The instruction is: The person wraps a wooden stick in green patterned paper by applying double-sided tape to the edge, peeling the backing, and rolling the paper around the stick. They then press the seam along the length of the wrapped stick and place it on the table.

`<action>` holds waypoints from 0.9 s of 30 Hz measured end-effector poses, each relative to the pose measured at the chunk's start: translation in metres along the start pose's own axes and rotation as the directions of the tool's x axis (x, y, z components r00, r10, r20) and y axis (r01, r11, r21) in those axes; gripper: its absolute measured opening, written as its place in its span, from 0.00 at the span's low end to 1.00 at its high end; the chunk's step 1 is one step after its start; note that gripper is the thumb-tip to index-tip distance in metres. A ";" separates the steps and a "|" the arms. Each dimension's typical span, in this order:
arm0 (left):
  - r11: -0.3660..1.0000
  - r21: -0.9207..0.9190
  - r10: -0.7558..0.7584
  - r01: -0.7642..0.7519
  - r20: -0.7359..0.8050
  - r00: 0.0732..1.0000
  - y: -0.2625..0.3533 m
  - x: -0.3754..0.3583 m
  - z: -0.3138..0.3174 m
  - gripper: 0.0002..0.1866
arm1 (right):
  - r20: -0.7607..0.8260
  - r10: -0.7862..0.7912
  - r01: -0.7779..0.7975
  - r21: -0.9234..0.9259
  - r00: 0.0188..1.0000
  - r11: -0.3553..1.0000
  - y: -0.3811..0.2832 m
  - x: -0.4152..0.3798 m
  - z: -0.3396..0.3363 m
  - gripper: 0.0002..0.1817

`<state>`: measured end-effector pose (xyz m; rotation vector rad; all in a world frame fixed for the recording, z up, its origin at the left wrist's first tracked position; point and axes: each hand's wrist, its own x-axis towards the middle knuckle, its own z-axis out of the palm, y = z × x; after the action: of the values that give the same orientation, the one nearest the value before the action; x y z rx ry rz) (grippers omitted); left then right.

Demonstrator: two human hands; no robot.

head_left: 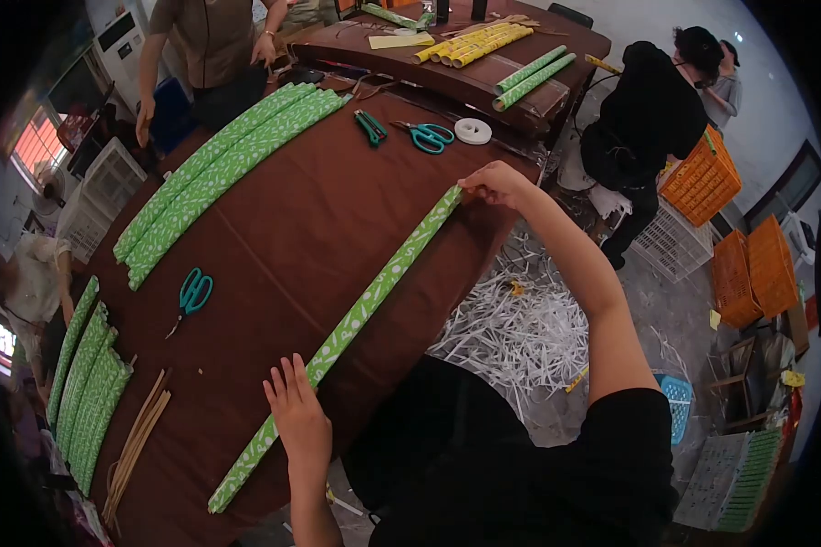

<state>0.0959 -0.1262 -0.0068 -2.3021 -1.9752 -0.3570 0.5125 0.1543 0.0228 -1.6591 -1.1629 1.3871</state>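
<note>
In the head view, with twelve o'clock at the top, a long, slim green roll with a white printed pattern lies slantwise on the brown-cloth-covered desk, from one o'clock down to seven. The person's right hand is curled in, thumb and fingertips appearing to pinch the roll's upper end. The left hand is flat, fingers spread, resting across the lower part without closing round it.

The roll looks light and fairly stiff along its length, yet its thin, smooth wrap probably slides easily and could crease or dent under a hard squeeze. A loose grip around the middle, or one hand near each end, should suit it best.

The desk's near edge runs close by, from two o'clock round towards six; past it, at four, a heap of shredded white paper lies on the floor. Towards ten o'clock a broad stretch of cloth reaches to a row of long green patterned rolls. Teal-handled metal scissors lie at nine, points towards eight; a flat white ring-shaped spool sits near one, beyond the right hand.
</note>
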 end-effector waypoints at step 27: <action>0.998 0.057 0.025 -0.022 -0.057 0.998 -0.010 0.000 0.011 0.35 | -0.091 -0.162 0.152 -0.103 0.983 0.983 0.029 -0.001 0.017 0.12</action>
<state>0.0875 -0.1219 -0.0183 -2.2526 -1.9049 -0.3575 0.5021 0.1419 -0.0069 -1.6434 -1.2900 1.1548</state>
